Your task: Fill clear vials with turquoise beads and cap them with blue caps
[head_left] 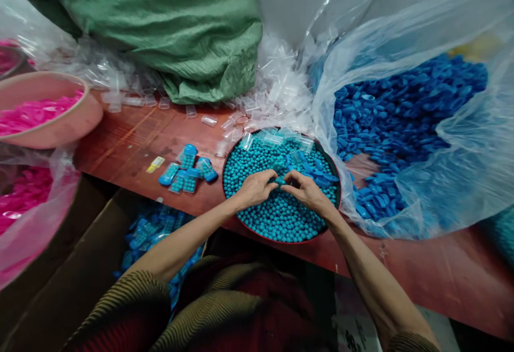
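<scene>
while hands (257, 188) (308, 192) hover, bags (172, 30) (450, 154) crowd red table (425, 271).

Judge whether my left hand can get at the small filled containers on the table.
Probably yes: the left hand is over the bowl, the containers lie just past its left rim, and nothing seems to cover them.

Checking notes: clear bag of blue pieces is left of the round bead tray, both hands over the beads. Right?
Wrong side: head view shows the clear bag of blue pieces right of the tray. Left hand and right hand are over the beads, yes.
</scene>
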A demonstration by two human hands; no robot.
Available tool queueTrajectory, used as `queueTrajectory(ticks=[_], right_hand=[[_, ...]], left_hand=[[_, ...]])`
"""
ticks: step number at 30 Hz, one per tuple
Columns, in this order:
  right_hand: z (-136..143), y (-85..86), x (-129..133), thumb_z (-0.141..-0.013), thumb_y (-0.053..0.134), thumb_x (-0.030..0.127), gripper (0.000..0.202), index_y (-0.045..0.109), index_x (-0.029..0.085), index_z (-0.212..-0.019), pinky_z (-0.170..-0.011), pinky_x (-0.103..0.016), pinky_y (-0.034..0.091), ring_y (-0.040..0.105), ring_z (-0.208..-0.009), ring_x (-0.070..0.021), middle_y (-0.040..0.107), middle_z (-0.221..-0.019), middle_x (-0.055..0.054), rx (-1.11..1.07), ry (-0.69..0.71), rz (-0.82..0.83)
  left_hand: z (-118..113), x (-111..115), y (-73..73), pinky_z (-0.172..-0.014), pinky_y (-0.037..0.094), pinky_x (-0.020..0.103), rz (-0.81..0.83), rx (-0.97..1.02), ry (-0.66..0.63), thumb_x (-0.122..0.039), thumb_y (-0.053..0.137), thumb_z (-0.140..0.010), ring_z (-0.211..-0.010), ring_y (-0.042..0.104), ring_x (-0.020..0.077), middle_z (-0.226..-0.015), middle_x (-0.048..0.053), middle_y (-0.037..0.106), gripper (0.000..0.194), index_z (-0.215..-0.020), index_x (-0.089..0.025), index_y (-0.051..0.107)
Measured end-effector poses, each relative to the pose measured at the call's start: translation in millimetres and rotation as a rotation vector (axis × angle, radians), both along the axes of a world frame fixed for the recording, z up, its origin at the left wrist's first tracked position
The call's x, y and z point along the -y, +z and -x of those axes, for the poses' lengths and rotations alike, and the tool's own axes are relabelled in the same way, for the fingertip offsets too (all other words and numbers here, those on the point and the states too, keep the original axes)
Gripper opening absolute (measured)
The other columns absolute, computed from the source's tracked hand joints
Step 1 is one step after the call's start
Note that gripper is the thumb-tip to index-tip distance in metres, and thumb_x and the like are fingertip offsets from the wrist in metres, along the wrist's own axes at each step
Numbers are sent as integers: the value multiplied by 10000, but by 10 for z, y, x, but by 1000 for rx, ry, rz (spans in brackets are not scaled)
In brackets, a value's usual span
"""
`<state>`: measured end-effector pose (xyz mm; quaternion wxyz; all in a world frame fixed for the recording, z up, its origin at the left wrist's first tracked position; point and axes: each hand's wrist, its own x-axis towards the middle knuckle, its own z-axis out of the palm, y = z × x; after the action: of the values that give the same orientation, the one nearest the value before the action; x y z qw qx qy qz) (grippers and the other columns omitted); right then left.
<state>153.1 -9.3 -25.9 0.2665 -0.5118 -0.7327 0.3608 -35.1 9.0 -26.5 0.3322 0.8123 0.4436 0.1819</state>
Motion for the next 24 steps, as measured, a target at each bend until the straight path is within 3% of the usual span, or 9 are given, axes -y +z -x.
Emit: queueTrajectory(ticks=[5, 11, 14, 17, 20, 24], right_hand=[[15, 7, 97, -787, 588, 388, 221, 564, 204, -907, -651, -252, 416, 496, -683, -120, 537, -740, 31, -233, -21, 119], [-121, 55, 151, -795, 560, 426, 236, 546, 199, -731, -523, -234, 373, 429, -510, -99, 492, -580, 55, -146, -18, 238], [-215, 123, 134, -796, 553, 327, 155, 586, 196, -722, -629, -266, 422, 522, -625, -133, 571, -654, 14, 32, -51, 84], [-204, 189, 117, -798, 554, 279, 125, 638, 206, -854, -755, -309, 449, 582, -794, -175, 638, -832, -34, 67, -93, -89], [-93, 177, 151, -812, 562, 286, 189, 637, 221, -972, -744, -299, 462, 589, -821, -173, 654, -922, -39, 19, -16, -70], [10, 72, 263, -834, 550, 321, 152, 614, 207, -910, -668, -265, 466, 579, -712, -144, 648, -819, -5, -36, 6, 20]], left_hand=[[-22, 63, -2, -732, 426, 271, 217, 198, -51, -231, 439, -846, -757, 531, 147, -794, 1, 572, 135, -895, -157, 541], [6, 76, -25, -661, 399, 246, 330, 268, -60, -265, 451, -826, -672, 448, 115, -686, -40, 474, 122, -825, -161, 516], [36, 68, -70, -588, 395, 223, 446, 341, -10, -288, 448, -827, -611, 425, 95, -667, -50, 433, 137, -844, -162, 501], [50, 53, -120, -517, 396, 200, 581, 430, 18, -347, 481, -817, -568, 435, 79, -676, -54, 426, 192, -870, -162, 486], [50, 52, -135, -479, 414, 194, 682, 526, 22, -415, 510, -804, -545, 488, 76, -691, -51, 456, 266, -883, -164, 471], [40, 97, -89, -417, 375, 179, 715, 560, -10, -427, 539, -798, -479, 513, 72, -656, -63, 475, 286, -886, -166, 463]])
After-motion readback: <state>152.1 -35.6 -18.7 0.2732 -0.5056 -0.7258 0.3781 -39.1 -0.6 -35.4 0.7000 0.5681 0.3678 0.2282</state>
